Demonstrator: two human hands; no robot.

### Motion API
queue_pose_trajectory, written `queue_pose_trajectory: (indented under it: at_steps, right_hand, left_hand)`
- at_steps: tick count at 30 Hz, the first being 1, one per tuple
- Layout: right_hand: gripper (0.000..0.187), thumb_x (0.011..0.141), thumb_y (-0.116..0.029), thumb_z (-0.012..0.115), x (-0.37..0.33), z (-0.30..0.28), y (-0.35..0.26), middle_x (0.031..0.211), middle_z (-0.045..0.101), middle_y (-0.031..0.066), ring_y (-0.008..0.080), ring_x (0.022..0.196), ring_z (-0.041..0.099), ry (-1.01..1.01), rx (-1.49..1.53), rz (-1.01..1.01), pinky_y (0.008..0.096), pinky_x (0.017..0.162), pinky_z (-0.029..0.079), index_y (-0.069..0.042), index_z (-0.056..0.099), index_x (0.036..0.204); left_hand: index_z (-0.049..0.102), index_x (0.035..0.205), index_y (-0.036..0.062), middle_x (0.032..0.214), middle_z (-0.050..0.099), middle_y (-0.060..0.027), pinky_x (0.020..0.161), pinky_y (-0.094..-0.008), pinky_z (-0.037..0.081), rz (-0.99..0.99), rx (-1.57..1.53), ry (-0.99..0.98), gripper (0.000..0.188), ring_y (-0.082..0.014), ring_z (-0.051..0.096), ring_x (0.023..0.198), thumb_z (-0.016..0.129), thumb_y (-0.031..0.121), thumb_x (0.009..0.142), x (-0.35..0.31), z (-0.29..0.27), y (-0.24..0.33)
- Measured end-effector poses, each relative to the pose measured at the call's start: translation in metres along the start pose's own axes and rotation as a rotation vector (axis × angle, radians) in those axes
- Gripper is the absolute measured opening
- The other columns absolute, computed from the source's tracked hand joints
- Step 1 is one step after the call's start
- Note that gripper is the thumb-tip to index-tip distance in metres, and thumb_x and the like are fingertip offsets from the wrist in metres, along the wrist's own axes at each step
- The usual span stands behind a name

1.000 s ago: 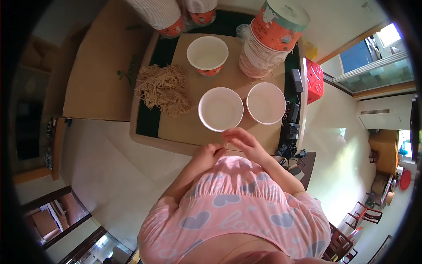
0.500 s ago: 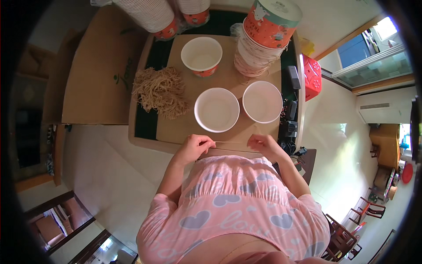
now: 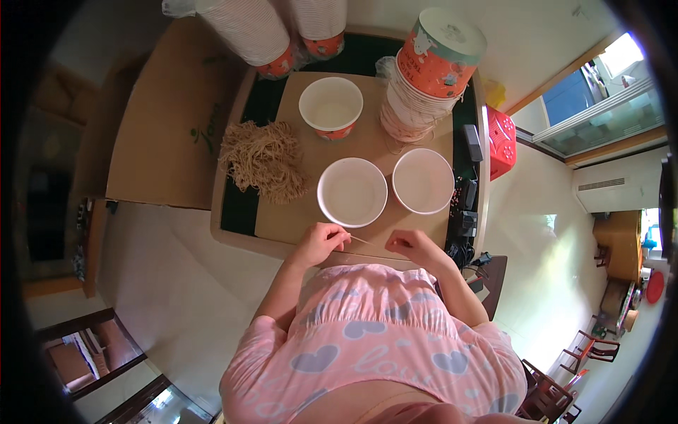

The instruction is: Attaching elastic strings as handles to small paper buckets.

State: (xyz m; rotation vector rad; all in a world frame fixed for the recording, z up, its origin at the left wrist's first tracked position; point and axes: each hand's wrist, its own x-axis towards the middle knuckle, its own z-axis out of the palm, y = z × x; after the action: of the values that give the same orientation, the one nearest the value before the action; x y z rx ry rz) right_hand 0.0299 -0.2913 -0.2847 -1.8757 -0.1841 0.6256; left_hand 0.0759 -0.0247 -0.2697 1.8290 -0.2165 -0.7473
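Pinched in my left hand [image 3: 323,244] is a thin tan cord [image 3: 361,241], whose free end points right and slightly down. My right hand [image 3: 415,247] faces it, its fingers curled; whether anything thin is between them I cannot make out. Both hands are over the table's near edge. Just beyond them stand two white-lined paper tubs, a left one [image 3: 352,192] and a right one [image 3: 424,181], with no contents visible. A third paper tub [image 3: 330,106], orange outside, sits farther back. Left of the tubs lies a tangled heap of tan cords [image 3: 263,161].
Stacked paper tubs [image 3: 424,92] rise at the back right, strands hanging over them. More tub stacks [image 3: 244,32] stand at the back left. A large cardboard box [image 3: 159,134] adjoins the table's left side. Black adapters [image 3: 472,143] line the right edge, beside a red stool [image 3: 502,145].
My right hand has come inward, toward the left hand. The cord, nearly level before, now slopes down to the right. The whole view has shifted slightly.
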Motion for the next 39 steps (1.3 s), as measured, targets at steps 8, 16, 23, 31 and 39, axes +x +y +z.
queue_pose_trajectory:
  at_steps: [8,16,23,31,39]
  right_hand:
    - [0.044,0.079,-0.003,0.066,0.02,0.033,-0.053,0.103,0.059,0.0101,0.0153,0.087,0.059,0.05,0.204,-0.234,0.029,0.076,0.049,-0.003,0.048,0.12]
    - [0.019,0.082,-0.008,0.065,0.024,0.045,-0.033,0.06,0.051,0.0012,0.0052,0.055,0.043,0.259,0.149,-0.044,0.0239,0.052,0.039,-0.003,0.059,0.099]
    - [0.009,0.087,-0.006,0.06,0.025,0.045,-0.021,0.066,0.056,-0.0003,0.004,0.06,0.049,0.293,0.224,-0.08,0.0201,0.054,0.041,0.0,0.059,0.093]
    - [0.014,0.091,-0.011,0.055,0.043,0.032,-0.011,0.084,0.062,0.003,0.0075,0.075,0.058,0.449,0.519,-0.113,0.0216,0.068,0.047,0.001,0.057,0.097]
    - [0.012,0.087,-0.01,0.062,0.079,0.047,-0.012,0.087,0.064,0.0053,0.0104,0.08,0.06,0.602,0.505,-0.128,0.0244,0.069,0.049,0.001,0.058,0.093]
  left_hand:
    - [0.065,0.083,-0.0021,0.066,0.063,-0.0098,0.059,-0.0308,0.048,0.198,0.013,0.002,0.014,-0.0148,0.06,0.062,0.059,0.011,0.082,0.012,0.035,0.013]
    - [0.065,0.085,-0.0004,0.067,0.063,-0.0132,0.059,-0.0308,0.047,0.136,0.085,0.001,0.013,-0.0154,0.061,0.062,0.058,0.011,0.082,0.012,0.015,0.001]
    - [0.063,0.086,0.0022,0.078,0.062,-0.0097,0.074,-0.0353,0.047,0.332,0.378,0.152,0.012,-0.0267,0.06,0.077,0.063,0.008,0.076,0.009,0.019,0.005]
    - [0.06,0.081,0.0048,0.079,0.059,-0.0116,0.071,-0.0422,0.047,0.396,0.631,0.255,0.011,-0.033,0.057,0.077,0.062,0.003,0.071,0.043,0.011,-0.037]
    - [0.063,0.092,-0.0037,0.079,0.067,-0.0068,0.064,-0.0242,0.049,0.167,-0.039,0.354,0.013,-0.0092,0.061,0.071,0.062,0.006,0.082,0.044,-0.009,-0.002]
